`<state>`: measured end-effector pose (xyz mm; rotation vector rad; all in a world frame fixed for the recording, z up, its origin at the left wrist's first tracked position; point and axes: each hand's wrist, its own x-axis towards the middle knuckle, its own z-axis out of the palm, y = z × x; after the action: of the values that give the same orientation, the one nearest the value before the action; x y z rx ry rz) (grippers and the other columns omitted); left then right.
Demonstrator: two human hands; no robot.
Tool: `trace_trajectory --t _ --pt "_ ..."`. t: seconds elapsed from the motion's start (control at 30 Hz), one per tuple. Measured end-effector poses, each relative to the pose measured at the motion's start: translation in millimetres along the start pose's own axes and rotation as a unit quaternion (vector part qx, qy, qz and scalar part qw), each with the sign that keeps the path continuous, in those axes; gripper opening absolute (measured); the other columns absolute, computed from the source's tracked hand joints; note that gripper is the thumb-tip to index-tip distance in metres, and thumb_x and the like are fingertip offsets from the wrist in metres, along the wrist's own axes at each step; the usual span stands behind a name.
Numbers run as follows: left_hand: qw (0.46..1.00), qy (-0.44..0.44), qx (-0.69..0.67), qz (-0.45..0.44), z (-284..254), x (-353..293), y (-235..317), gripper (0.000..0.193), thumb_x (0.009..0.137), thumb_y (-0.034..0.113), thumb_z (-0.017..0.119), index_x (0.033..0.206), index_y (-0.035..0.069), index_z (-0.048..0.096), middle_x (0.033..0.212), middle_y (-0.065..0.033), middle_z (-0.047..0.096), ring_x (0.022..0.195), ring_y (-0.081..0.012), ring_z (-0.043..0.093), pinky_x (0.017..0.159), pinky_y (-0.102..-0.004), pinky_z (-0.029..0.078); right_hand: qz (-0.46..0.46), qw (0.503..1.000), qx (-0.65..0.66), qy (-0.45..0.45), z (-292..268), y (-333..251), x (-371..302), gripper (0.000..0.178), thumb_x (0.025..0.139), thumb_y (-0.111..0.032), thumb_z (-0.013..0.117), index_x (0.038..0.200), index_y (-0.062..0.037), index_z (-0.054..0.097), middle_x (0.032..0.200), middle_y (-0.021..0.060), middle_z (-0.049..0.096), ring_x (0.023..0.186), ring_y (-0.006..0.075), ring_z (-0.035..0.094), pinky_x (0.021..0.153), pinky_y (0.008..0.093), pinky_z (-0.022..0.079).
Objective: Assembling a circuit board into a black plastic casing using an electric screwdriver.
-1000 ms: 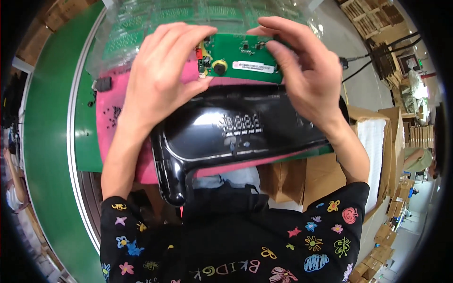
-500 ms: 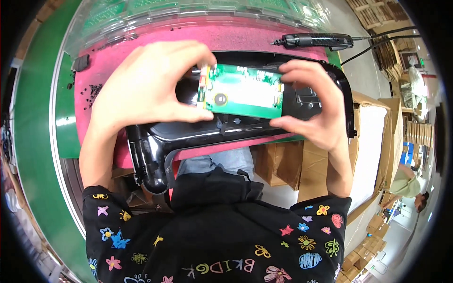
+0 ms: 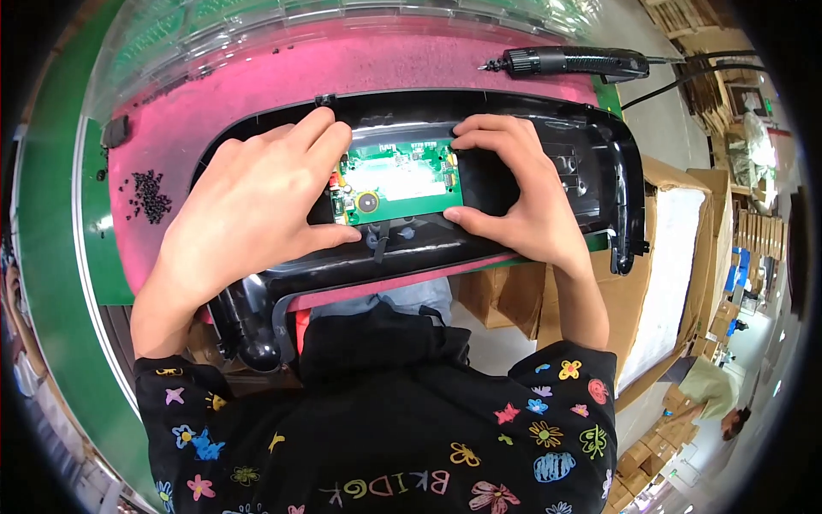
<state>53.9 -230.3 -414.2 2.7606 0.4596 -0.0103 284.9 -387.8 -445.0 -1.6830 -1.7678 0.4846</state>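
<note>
A green circuit board (image 3: 402, 193) with a round black part near its lower left corner is held level between my two hands. My left hand (image 3: 248, 201) grips the board's left end, fingers at the far corner and thumb at the near one. At the opposite end, my right hand (image 3: 522, 193) pinches the far and near corners the same way. Beneath the board lies a long black plastic housing (image 3: 599, 201), its hollow side facing up. Whether the board touches the housing floor, I cannot tell. Glare whitens the board's middle.
A black electric screwdriver (image 3: 578, 62) with a cable lies beyond the housing at the right. Small black screws (image 3: 150, 199) are heaped on the pink mat (image 3: 265, 73) at the left. Clear plastic trays (image 3: 342, 21) line the back. Cardboard boxes (image 3: 664, 197) stand at the right.
Both hands have brought the board slightly left and down toward the housing, and it looks smaller now. The view has shifted a little, showing more of the screw heap.
</note>
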Motion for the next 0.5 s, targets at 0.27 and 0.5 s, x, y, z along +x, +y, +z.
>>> trace_trajectory --t 0.27,0.5 --pt "1.0 -0.017 0.017 -0.007 -1.1 1.6 2.4 0.063 0.063 0.03 0.087 0.108 0.002 0.053 0.113 -0.0117 0.055 0.097 -0.0356 0.061 0.071 -0.0429 0.049 -0.006 1.0 -0.016 0.001 0.4 1.1 -0.5 0.057 0.064 -0.011 0.084 0.115 -0.0043 0.06 0.123 0.012 0.056 0.116 0.0325 0.049 0.1 0.0403 0.042" --pt "1.0 -0.005 0.006 -0.007 0.8 0.2 2.1 0.063 0.061 0.027 0.087 0.107 0.002 0.052 0.103 -0.0104 0.052 0.094 -0.034 0.059 0.069 -0.0419 0.049 -0.017 1.0 -0.02 -0.001 2.0 2.2 -0.1 0.058 0.064 -0.009 0.084 0.116 -0.0045 0.059 0.123 0.0116 0.056 0.115 0.033 0.049 0.099 0.0399 0.043"
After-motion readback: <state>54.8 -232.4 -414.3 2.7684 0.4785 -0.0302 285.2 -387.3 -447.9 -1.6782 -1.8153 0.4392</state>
